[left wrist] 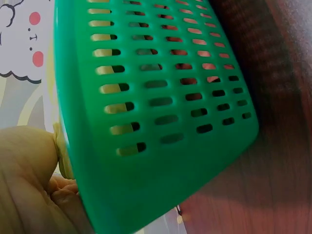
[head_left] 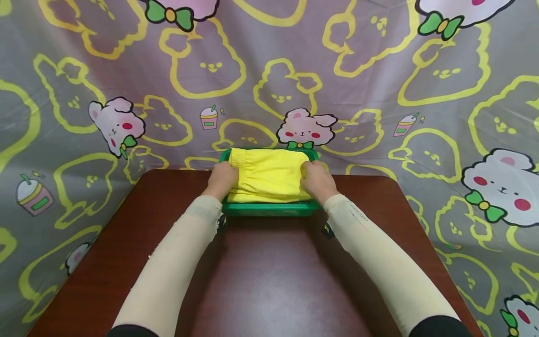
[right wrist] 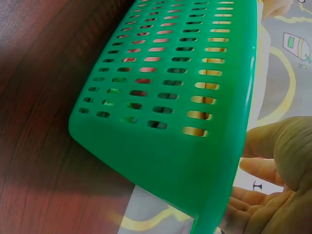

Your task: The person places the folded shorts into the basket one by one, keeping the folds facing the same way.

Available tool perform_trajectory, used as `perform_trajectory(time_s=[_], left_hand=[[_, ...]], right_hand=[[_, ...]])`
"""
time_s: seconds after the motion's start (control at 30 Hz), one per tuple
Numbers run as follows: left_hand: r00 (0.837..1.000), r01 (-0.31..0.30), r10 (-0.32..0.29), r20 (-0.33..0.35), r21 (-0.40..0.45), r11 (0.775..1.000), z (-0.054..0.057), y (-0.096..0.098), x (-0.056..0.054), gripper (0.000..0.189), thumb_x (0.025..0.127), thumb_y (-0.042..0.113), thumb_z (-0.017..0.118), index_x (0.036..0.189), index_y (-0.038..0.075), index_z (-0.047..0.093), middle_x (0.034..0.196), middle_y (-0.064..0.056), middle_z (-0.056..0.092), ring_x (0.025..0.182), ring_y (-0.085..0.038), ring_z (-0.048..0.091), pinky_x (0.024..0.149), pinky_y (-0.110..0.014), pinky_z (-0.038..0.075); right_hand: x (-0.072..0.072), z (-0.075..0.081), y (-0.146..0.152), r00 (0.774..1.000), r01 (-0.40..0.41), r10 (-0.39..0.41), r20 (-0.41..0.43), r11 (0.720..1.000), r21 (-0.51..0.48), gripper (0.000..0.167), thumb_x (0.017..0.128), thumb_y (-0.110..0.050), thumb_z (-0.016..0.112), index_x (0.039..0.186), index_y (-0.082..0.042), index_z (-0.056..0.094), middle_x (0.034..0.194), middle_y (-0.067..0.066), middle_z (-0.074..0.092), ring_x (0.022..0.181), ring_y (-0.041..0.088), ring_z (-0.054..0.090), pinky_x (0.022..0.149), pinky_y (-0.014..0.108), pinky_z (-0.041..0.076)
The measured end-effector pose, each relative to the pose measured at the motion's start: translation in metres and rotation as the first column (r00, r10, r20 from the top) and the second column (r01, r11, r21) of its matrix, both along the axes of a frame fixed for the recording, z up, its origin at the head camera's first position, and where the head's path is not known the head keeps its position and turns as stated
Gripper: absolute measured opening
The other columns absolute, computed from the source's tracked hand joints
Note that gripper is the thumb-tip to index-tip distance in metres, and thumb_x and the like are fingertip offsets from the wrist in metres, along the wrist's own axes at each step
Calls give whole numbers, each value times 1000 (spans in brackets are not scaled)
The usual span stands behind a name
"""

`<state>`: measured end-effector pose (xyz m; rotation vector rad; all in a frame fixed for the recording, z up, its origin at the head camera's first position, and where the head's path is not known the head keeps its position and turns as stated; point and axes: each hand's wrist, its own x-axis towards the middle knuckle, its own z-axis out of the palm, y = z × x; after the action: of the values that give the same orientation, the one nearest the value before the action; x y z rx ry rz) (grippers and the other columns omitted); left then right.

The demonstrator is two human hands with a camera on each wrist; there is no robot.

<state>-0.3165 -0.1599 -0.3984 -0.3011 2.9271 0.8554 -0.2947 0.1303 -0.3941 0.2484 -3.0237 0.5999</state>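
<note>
Folded yellow pants [head_left: 269,175] with a gathered elastic waistband at their left end lie level with the top of a green plastic basket [head_left: 269,209]. My left hand [head_left: 223,179] grips the waistband end, and in the left wrist view yellow cloth shows between thumb and fingers. At the other end my right hand [head_left: 319,180] holds the edge of the pants with its fingers curled in. The slotted basket wall [right wrist: 161,97] hides part of that grip in the right wrist view. Yellow, pink and dark patches show through the slots.
The basket stands at the far edge of a dark red-brown table [head_left: 269,271]. Right behind it hangs a grey cloth [head_left: 370,93] printed with cartoon rabbits and yellow outlines, which also runs down both sides of the table.
</note>
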Motion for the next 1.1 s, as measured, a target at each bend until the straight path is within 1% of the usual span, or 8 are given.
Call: perform_trajectory(time_s=[0.13,0.23,0.37,0.53,0.67,0.8,0.97,1.1], left_hand=[[997,32,-38,-60,-99,995,2,-2,3,42,108,34,41,82,8,60,75,-8,51,62,-22,51,51,-35,44],[991,48,-71,-113,-195,980,6,-1,5,37,107,30,45,89,5,65,82,-13,62,67,-25,59,52,-38,48],[985,48,-96,-144,-301,953,9,2,6,30,107,25,49,102,3,69,99,-19,70,77,-30,68,56,-44,54],[976,61,-134,-170,-375,925,12,3,13,26,105,16,48,97,6,70,96,-18,71,79,-32,69,56,-46,55],[957,91,-195,-216,-415,905,12,2,20,23,104,15,49,101,6,70,91,-18,69,80,-35,67,58,-48,56],[926,106,-253,-279,-450,887,10,0,29,22,102,18,52,98,4,70,89,-18,68,82,-39,65,64,-52,56],[890,96,-285,-356,-465,880,5,-1,44,25,100,24,59,99,2,71,93,-17,68,87,-41,63,72,-55,54],[861,119,-329,-388,-476,872,1,0,55,32,101,32,60,96,3,71,95,-16,67,88,-40,61,71,-55,53]], right_hand=[[3,2,-1,1000,0,0,-6,1000,-12,47,93,-16,59,138,-4,59,137,21,55,105,34,59,93,54,53],[5,2,0,1000,-9,9,-23,1000,-14,45,94,-19,60,137,-6,61,136,19,56,105,34,60,93,53,54],[7,0,0,999,-23,23,-39,1000,-3,43,96,-22,63,136,-8,62,136,17,56,104,32,60,94,53,54],[10,0,1,997,-50,51,-59,999,18,42,96,-24,65,135,-8,63,135,16,58,104,32,62,92,51,55],[15,3,3,994,-80,82,-71,996,31,40,97,-24,65,133,-7,64,131,16,60,106,32,63,93,51,55],[19,3,3,990,-118,120,-77,993,29,38,98,-26,65,131,-7,65,131,14,63,113,30,62,98,51,53],[26,-1,1,984,-160,162,-79,987,31,39,98,-29,66,131,-8,66,131,11,66,116,28,62,100,50,53],[32,-3,2,978,-176,179,-104,984,38,37,99,-29,66,129,-8,67,130,10,67,118,28,62,101,50,52]])
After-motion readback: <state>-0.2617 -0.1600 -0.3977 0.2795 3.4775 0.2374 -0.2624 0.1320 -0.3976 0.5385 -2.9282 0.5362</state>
